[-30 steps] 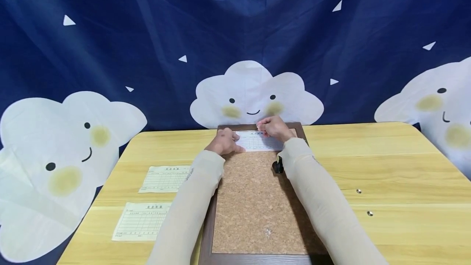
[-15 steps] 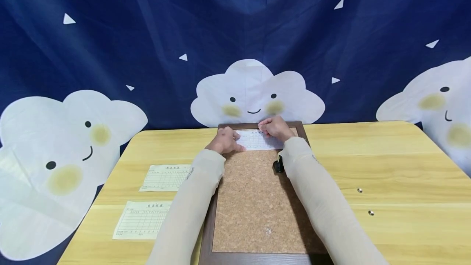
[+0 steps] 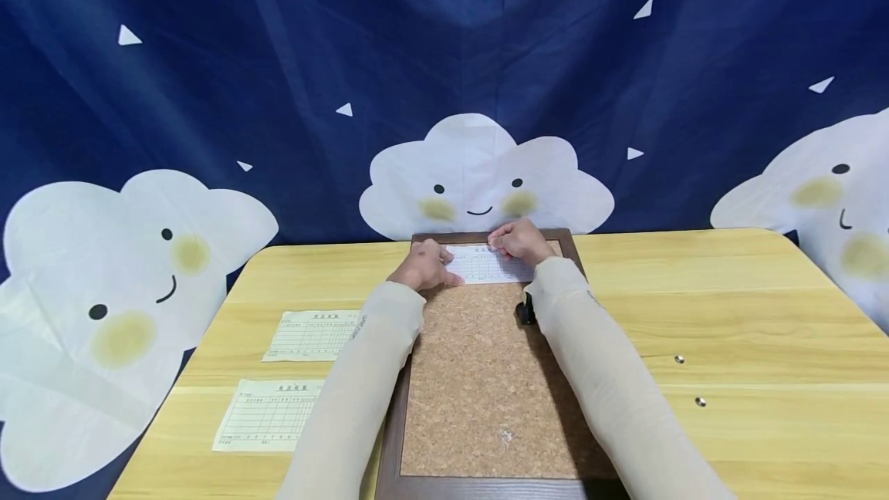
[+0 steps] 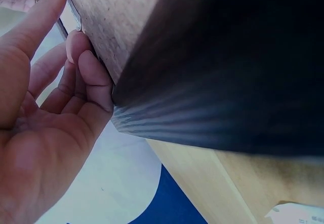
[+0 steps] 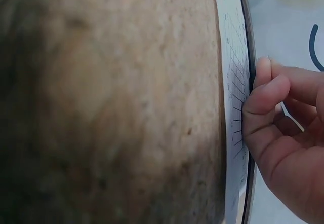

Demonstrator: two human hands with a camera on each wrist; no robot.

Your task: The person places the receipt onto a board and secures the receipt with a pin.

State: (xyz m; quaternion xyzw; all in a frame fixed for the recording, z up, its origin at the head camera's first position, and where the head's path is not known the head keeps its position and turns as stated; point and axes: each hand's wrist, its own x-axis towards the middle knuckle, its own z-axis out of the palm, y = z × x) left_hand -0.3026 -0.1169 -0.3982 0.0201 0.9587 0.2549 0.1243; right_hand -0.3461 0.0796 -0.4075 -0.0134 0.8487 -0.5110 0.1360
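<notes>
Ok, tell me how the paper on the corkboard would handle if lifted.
Probably floppy: the paper looks like one thin sheet. Likely light, with hardly any visible thickness. It may crease if tugged, with the left hand on one end.

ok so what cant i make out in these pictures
Anything pinched by the right hand: its own fingers hide it, head and right wrist views.
Print on the paper on the board: too small, head view.
Right ends of the two slips: behind the left sleeve, head view.
Two shiny pieces: too small to identify, head view.
Board's near edge: cut off by the head view's bottom border.
</notes>
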